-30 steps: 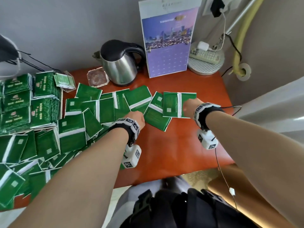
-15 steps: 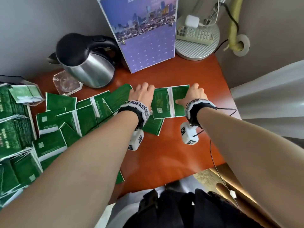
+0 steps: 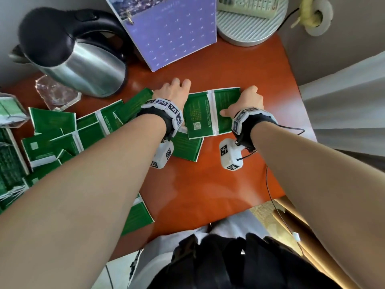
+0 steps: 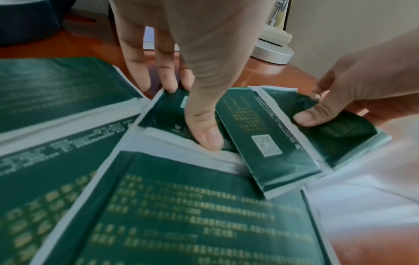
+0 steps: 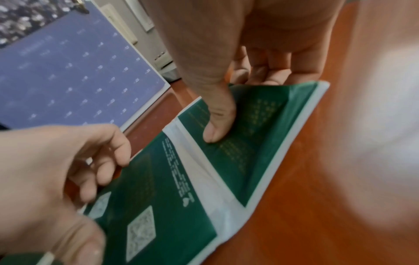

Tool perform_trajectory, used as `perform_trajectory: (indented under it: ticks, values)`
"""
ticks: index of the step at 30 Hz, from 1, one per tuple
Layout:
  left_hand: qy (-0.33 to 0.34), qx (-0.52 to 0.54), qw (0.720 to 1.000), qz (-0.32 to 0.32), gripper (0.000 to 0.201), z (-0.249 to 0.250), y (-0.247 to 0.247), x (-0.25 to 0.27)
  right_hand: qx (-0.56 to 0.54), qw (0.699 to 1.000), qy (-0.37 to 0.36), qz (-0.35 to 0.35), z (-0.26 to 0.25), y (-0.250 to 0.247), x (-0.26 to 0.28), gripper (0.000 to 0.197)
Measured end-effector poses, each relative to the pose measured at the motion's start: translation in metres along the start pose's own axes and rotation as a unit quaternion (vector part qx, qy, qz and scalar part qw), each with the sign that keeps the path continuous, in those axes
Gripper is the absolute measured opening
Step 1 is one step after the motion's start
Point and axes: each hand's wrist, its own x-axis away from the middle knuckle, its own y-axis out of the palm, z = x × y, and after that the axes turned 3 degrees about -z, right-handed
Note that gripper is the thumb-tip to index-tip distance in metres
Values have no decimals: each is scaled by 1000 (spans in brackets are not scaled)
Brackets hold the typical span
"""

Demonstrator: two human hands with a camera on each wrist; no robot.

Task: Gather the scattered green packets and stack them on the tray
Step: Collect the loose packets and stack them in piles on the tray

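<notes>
Several green packets (image 3: 62, 134) lie scattered over the left and middle of the orange table (image 3: 198, 184). My left hand (image 3: 175, 90) pinches one packet (image 4: 163, 114), thumb on top and fingers over its far edge. Beside it lies a packet with a QR code (image 3: 198, 115). My right hand (image 3: 248, 99) pinches the rightmost packet (image 3: 226, 109), with its thumb (image 5: 215, 132) pressing on top and the fingers curled under the far edge, so the packet bends upward. Stacked packets (image 3: 8, 161) stand at the far left; the tray under them cannot be made out.
A steel kettle (image 3: 79, 59), a glass ashtray (image 3: 56, 94) and a standing purple calendar (image 3: 173, 34) line the back. A round white base with a remote (image 3: 250, 24) sits back right. One packet (image 3: 137, 215) overhangs the front edge. The table's right edge is close to my right hand.
Both hands have moved forward from the near side of the packets to their far edges and taken hold. The view has tipped down and closer.
</notes>
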Motion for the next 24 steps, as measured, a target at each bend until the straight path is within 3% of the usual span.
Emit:
perform_trajectory:
  ticks: [6,10,17,21,24]
  values:
    - [-4,-19,998,59,71,0,9,2,-14,1000,1,-5,1,-2,-6,77]
    - [10,-1,1000,27,88,-2,5,4,5,999,-27,-31,4,-3,-9,46]
    - [3,-29,999,35,50,1,5,-14,32,997,-55,-37,7,-4,-10,38]
    - [-13,-35,999,-19,43,4,2,-14,54,995,-70,-37,10,-7,-8,37]
    - [-19,-11,998,-57,24,4,-1,-3,78,992,-85,-46,17,-17,-5,40]
